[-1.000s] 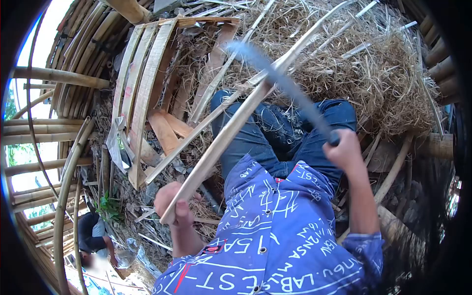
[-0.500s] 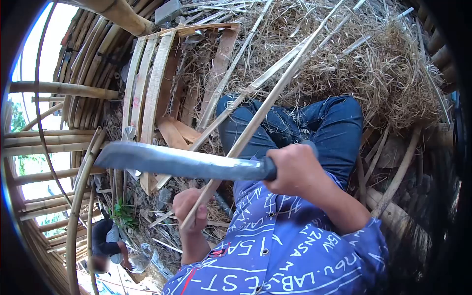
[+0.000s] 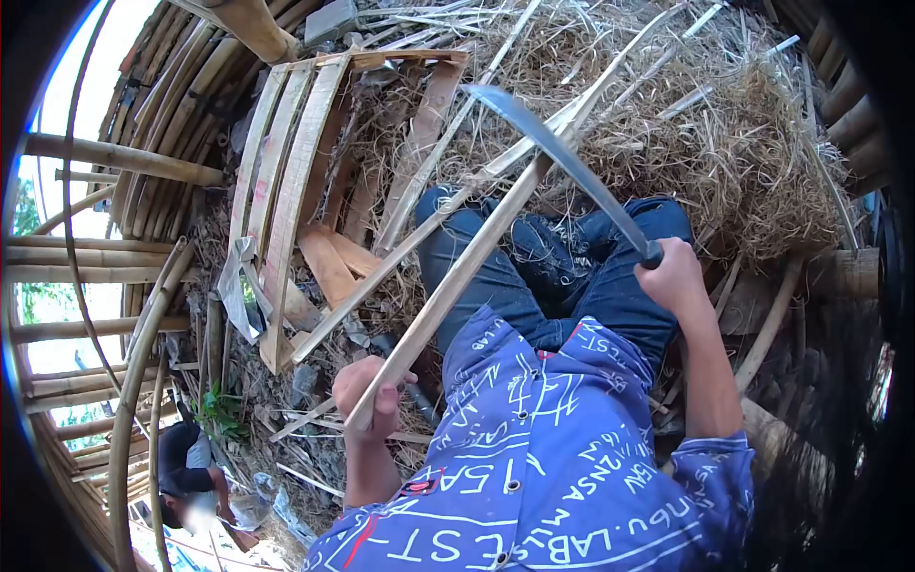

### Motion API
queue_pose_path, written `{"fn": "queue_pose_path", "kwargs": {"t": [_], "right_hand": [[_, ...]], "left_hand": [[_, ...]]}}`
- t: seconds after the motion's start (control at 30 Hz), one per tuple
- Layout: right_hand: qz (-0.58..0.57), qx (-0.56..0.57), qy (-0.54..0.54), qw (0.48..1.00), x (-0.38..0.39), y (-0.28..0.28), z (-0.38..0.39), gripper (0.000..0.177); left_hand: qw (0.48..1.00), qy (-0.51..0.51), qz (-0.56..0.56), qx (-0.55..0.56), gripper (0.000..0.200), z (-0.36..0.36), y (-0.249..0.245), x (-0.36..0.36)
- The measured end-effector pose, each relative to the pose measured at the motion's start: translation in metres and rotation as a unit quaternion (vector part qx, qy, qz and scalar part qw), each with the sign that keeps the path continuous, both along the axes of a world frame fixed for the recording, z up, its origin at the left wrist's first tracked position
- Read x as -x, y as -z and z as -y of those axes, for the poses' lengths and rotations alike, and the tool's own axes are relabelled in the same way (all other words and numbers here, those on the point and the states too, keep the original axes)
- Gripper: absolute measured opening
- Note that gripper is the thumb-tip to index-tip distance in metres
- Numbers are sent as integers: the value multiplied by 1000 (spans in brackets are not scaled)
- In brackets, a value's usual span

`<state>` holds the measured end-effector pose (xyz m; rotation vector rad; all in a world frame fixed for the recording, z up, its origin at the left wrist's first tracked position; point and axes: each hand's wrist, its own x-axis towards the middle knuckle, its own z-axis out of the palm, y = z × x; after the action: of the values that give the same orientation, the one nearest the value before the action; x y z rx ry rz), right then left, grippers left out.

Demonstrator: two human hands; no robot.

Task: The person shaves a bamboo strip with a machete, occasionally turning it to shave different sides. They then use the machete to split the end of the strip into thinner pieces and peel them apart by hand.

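My left hand is closed around the lower end of a long pale bamboo strip. The strip slants up and away to the right, over my legs. In my right hand is the dark handle of a machete. Its broad blade points up and left, crossing the strip in this view well beyond my knees. Another bamboo strip runs roughly alongside the held one, just to its left.
A heap of fine shavings lies beyond my legs. To the left stands a wooden slatted crate. Bamboo poles form a wall at far left, and a person bends down at lower left. Loose strips lie across the ground.
The machete has swung from a level position near my left hand outward along the strip, its blade now tilted upward. My right hand has moved right and away; my left hand keeps its grip.
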<state>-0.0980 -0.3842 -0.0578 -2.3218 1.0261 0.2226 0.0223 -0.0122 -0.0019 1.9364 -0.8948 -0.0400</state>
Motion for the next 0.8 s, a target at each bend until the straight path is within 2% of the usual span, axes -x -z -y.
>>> {"fn": "queue_pose_path", "kwargs": {"t": [0.03,0.13,0.23,0.3,0.37,0.5,0.63,0.7,0.8], "right_hand": [[0,4,4,1000,1,-2,-1,20],[132,-88,-27,987,-4,-8,-36,22],[133,-137,-158,969,-21,-36,-79,26],[139,-82,-251,954,-34,-45,-103,26],[103,-99,-276,951,-45,-51,-109,26],[84,-94,-274,953,-38,-45,-97,29],[73,-67,-246,964,-22,-28,-78,24],[116,-51,-221,967,-17,-23,-75,20],[104,-32,-220,969,-13,-30,-71,19]], "left_hand": [[1000,-6,-8,5,32,1,2,-2],[1000,18,-4,15,31,2,0,-4],[999,40,15,5,28,3,-5,-5],[996,65,53,-30,25,1,-6,-5],[993,79,71,-46,23,2,-6,-3],[992,64,100,-44,24,3,-10,-1],[995,59,84,-9,22,0,-3,-2],[995,59,83,-20,22,2,-6,-3],[993,63,94,-20,28,5,-7,2]]}}
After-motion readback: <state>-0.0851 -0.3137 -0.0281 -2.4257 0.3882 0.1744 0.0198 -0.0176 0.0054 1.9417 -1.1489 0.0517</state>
